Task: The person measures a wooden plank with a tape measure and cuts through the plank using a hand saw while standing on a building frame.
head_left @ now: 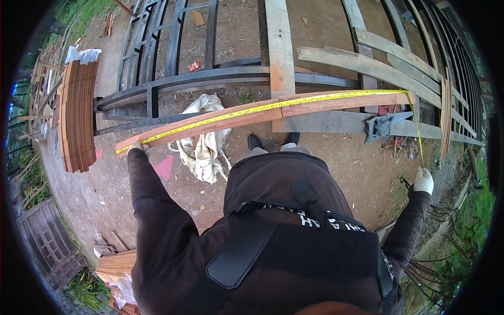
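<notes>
A yellow measuring tape lies stretched along reddish wooden planks, which show a joint near the middle. At the planks' left end, my left hand is closed on the tape, pressing it against the wood. Past the right end, the tape bends and runs down through the air to my right hand. That hand wears a white glove and is closed around the tape's end of the run; what sits inside the fist is hidden. A dark cord loop hangs beside it.
Black metal frames and pale boards lie beyond the planks. Stacked brown slats stand at left. A crumpled white sack lies on the dirt near my feet. A grey-blue cloth hangs over a board at right.
</notes>
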Demonstrator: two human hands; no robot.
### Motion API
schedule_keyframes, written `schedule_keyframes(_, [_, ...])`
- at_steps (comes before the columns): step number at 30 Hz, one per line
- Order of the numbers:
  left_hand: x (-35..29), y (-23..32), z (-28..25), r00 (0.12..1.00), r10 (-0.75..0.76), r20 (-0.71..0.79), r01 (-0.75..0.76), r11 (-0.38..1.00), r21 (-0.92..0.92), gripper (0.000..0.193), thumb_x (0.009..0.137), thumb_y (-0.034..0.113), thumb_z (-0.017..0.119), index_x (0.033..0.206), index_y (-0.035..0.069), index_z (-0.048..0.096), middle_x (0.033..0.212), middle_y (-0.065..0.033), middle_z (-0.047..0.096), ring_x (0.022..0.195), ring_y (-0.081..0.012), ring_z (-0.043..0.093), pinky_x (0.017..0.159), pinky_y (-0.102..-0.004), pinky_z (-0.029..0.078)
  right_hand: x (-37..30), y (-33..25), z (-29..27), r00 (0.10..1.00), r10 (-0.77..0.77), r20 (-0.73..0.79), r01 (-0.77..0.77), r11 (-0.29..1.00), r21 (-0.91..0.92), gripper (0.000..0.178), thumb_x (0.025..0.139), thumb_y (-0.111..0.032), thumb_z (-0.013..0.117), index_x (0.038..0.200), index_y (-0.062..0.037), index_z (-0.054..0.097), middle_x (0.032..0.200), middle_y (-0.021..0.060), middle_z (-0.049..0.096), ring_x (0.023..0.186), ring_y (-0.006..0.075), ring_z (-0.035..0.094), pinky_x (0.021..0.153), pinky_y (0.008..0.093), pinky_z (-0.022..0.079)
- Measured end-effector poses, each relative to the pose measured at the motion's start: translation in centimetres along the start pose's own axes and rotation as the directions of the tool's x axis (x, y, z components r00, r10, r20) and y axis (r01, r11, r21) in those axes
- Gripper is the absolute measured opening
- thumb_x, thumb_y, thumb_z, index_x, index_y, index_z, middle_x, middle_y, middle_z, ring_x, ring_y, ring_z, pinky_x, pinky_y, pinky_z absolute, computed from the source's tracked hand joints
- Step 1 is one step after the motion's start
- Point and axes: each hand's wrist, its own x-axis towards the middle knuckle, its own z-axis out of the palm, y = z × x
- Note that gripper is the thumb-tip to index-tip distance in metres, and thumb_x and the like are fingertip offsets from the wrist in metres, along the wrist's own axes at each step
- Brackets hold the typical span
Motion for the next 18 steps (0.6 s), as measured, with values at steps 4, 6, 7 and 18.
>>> schedule_keyframes(4, [-0.8,0.1,0.1,1.0,0.019,-0.024,-0.013,0.981,0.196,0.031,0.109,0.043,0.058,0.102,0.014,0.065,0.07,-0.0002,0.066,0.052,-0.0154,0.063,0.042,-0.0311,0.049,-1.7,-2.5,1.4,0.997,0.031,0.066,-0.032,0.999,0.015,0.046,0.104,-0.035,0.063,0.129,0.0019,0.073,0.12,0.0213,0.078,0.116,0.0331,0.075,0.101,0.0384,0.054])
schedule_keyframes(6, [-1.1,0.4,-0.2,0.999,0.03,-0.034,-0.02,0.963,0.268,0.031,0.108,0.044,0.057,0.1,0.014,0.065,0.068,0.0003,0.064,0.05,-0.015,0.061,0.041,-0.0313,0.048,-1.8,-2.5,2.9,0.997,0.02,0.07,-0.024,0.999,0.048,0.047,0.104,-0.036,0.063,0.129,0.0026,0.073,0.121,0.022,0.077,0.118,0.0334,0.074,0.102,0.0387,0.053])
schedule_keyframes(7, [-1.3,0.5,-0.2,0.999,0.034,-0.038,-0.022,0.955,0.297,0.031,0.108,0.044,0.057,0.1,0.015,0.065,0.067,0.0006,0.064,0.049,-0.0148,0.061,0.04,-0.0313,0.048,-2.1,-2.6,3.5,0.997,0.017,0.07,-0.021,0.998,0.063,0.048,0.104,-0.037,0.063,0.129,0.003,0.073,0.122,0.0223,0.077,0.119,0.0336,0.073,0.103,0.0389,0.053])
schedule_keyframes(18, [-0.9,-0.2,0.1,0.997,0.048,-0.059,-0.031,0.964,0.266,0.029,0.104,0.041,0.061,0.088,0.017,0.06,0.056,0.0034,0.05,0.039,-0.0131,0.046,0.037,-0.0323,0.038,-4.3,-5.5,6.0,0.991,0.001,0.135,0.001,1.0,-0.013,0.045,0.103,-0.037,0.062,0.126,-0.0006,0.074,0.119,0.0238,0.076,0.115,0.0379,0.073,0.1,0.0425,0.054])
